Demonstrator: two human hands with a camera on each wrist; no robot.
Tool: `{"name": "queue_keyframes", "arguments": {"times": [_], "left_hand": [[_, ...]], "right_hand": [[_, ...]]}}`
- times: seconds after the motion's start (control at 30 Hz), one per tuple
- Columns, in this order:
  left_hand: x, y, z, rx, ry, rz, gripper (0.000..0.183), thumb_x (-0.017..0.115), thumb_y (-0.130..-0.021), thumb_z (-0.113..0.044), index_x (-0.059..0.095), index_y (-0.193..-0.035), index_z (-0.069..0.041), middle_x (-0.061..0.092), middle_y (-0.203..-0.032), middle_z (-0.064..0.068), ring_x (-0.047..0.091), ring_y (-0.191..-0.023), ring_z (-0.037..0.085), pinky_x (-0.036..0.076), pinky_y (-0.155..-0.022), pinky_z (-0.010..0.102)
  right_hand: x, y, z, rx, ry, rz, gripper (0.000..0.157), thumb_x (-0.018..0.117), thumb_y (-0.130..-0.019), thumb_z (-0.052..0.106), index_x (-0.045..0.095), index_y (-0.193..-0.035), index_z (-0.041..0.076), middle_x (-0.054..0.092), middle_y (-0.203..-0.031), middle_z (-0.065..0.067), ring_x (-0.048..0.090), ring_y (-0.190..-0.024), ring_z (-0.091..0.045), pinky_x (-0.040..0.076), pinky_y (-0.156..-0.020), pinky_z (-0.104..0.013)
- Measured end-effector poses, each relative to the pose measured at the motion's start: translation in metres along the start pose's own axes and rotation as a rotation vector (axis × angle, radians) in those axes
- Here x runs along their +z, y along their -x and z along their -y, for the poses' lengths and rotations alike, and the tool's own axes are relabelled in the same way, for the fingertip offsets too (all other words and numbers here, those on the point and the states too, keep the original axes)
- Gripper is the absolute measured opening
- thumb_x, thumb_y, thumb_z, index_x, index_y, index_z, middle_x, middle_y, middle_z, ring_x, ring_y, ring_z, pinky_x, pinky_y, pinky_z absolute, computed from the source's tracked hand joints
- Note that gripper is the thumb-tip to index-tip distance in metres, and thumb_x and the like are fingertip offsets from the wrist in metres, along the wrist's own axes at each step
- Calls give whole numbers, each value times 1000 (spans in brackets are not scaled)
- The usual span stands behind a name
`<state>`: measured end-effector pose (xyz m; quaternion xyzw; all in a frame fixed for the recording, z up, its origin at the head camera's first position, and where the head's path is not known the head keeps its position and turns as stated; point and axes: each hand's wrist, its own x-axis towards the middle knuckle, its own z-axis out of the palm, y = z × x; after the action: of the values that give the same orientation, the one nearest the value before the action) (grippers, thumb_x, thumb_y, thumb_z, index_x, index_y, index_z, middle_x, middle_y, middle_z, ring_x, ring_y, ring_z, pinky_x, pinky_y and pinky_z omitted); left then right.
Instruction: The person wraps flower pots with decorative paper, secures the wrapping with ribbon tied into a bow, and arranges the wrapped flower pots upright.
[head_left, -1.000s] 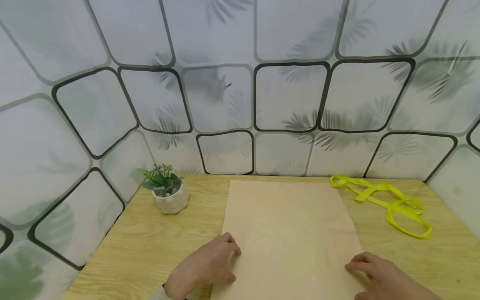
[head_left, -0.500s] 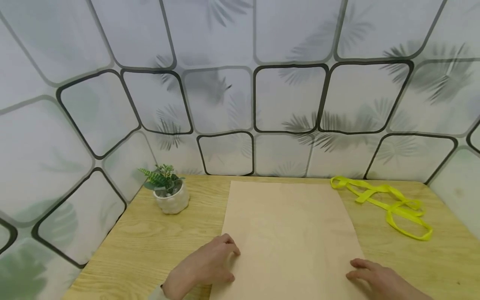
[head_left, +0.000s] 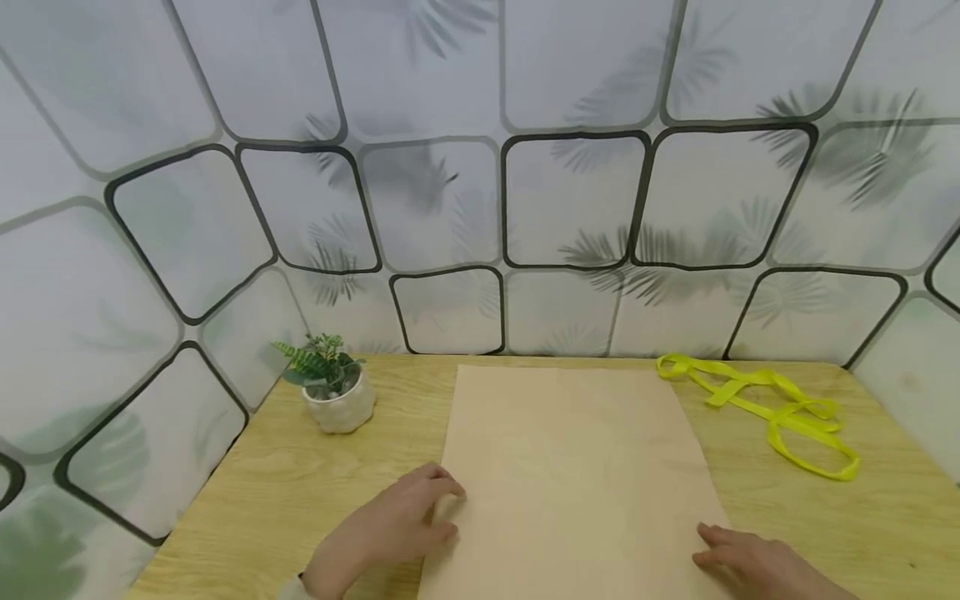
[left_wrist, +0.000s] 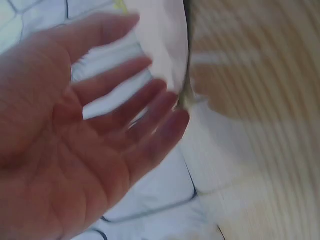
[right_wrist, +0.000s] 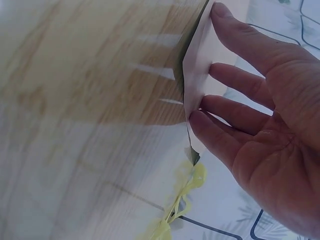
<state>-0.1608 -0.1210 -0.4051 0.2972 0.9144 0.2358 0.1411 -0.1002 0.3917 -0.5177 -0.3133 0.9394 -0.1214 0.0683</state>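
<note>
A large sheet of beige paper (head_left: 573, 467) lies flat on the wooden table, its near end cut off by the frame's bottom. At its left edge is my left hand (head_left: 393, 521), fingers loosely bent and thumb apart. The left wrist view shows that palm (left_wrist: 75, 150) holding nothing, its fingertips close to the paper's edge; whether they touch is blurred. My right hand (head_left: 765, 562) is at the opposite edge. In the right wrist view its extended fingers (right_wrist: 240, 112) touch the paper (right_wrist: 200, 75) near the rim, without gripping it.
Beyond the paper's far right corner, a tangled yellow ribbon (head_left: 795, 412) lies on the table (head_left: 862, 533). A small green plant in a white pot (head_left: 341, 404) stands at the back left. Patterned wall covering (head_left: 570, 200) rises behind the table and along its sides.
My left hand has drawn slightly left, off the paper toward its edge. My right hand has slid a little down along the right edge. Paper, ribbon and plant stay in place.
</note>
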Motion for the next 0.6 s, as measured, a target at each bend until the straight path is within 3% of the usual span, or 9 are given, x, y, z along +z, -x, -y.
{"name": "queue_keyframes", "arguments": {"times": [0.07,0.17,0.3,0.37,0.5,0.6], "left_hand": [[-5,2,7,-37,10,-89,38,76,-94,-22,67,-128,-7,62,-124,5,62,-112,24,54,-94,46],[-14,5,18,-172,6,-234,43,75,-94,-22,64,-131,-5,62,-127,12,62,-115,31,54,-95,53],[-26,9,35,-353,33,-384,48,71,-96,-24,59,-137,-1,62,-132,20,62,-118,39,53,-95,56],[-31,12,43,-410,73,-449,50,68,-98,-25,55,-138,2,62,-132,24,63,-118,41,53,-95,56],[-41,17,59,-497,168,-575,51,67,-98,-26,51,-134,7,60,-122,28,63,-108,38,53,-87,51],[-47,18,72,-564,229,-633,64,67,-97,-29,38,-137,11,49,-124,33,57,-106,41,50,-84,52]], "right_hand": [[1,1,-3,-3,3,7,47,72,-91,54,69,-129,25,67,-136,-14,64,-121,-7,56,-81,-22],[-1,2,0,28,4,22,46,71,-91,57,71,-127,28,68,-135,-11,62,-120,-1,56,-81,-21],[-24,-4,25,93,-101,108,42,70,-95,47,73,-125,18,67,-132,-23,63,-118,-5,55,-83,-22],[-36,-7,38,101,-124,132,40,71,-96,42,73,-123,12,66,-129,-27,64,-117,-6,55,-83,-22],[-31,-5,30,13,-49,61,41,72,-95,44,73,-124,15,68,-131,-18,63,-116,-6,55,-80,-22],[-14,-4,13,-13,-3,21,44,72,-93,51,72,-125,21,68,-134,-11,64,-117,-9,55,-79,-22]]}}
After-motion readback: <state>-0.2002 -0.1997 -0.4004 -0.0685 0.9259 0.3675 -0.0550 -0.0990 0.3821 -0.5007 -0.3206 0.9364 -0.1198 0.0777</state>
